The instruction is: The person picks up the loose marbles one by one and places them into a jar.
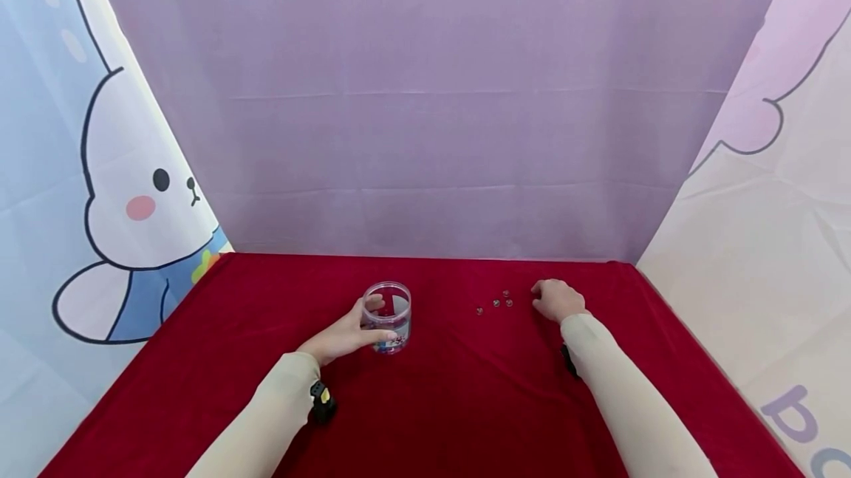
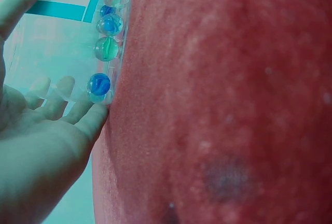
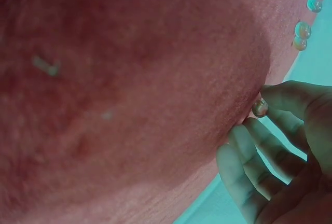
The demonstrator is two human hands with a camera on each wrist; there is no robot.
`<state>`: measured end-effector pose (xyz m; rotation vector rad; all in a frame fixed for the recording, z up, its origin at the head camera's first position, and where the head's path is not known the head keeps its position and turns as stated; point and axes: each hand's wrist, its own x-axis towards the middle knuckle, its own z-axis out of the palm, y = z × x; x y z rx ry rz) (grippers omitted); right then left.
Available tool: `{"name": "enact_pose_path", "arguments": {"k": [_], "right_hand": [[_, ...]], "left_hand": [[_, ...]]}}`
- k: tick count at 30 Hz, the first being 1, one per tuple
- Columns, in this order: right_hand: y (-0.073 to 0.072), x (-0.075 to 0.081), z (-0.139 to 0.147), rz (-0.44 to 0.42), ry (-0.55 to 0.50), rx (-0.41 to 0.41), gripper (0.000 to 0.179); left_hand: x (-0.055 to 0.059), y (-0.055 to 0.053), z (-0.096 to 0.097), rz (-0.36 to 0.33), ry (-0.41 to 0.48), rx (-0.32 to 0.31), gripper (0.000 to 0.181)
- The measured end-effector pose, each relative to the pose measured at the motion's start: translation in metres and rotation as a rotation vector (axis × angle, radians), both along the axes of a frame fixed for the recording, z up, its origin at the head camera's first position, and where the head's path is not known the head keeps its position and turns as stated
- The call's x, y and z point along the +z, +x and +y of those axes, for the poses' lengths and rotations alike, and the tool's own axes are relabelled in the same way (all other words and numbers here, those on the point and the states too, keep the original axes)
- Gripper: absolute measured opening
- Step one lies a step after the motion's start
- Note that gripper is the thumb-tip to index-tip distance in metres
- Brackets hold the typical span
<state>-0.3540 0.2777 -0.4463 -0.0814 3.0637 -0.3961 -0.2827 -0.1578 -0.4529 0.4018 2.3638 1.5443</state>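
In the head view my left hand (image 1: 349,334) grips a clear plastic jar (image 1: 388,287) standing on the red cloth, thumb on the near side and fingers around the far side. The left wrist view shows several glass marbles (image 2: 106,49), with blue and green swirls, at the jar's bottom. Over to the right, my right hand (image 1: 558,301) is low at the cloth. Its thumb and index finger pinch a marble (image 3: 260,108) in the right wrist view. Several loose marbles (image 1: 496,303) lie on the cloth between the two hands, nearer the right one.
Red cloth (image 1: 452,404) covers the table. A plain purple curtain (image 1: 425,108) hangs behind its far edge. Printed fabric walls flank both sides, the left one bearing a cartoon rabbit (image 1: 146,197).
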Motion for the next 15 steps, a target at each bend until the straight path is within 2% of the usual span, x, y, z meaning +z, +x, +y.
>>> {"name": "enact_pose_path", "arguments": {"k": [15], "right_hand": [[-0.0006, -0.0013, 0.0036, 0.047, 0.001, 0.027, 0.019]], "left_hand": [[0.0005, 0.0003, 0.0006, -0.004, 0.000, 0.002, 0.093]]}}
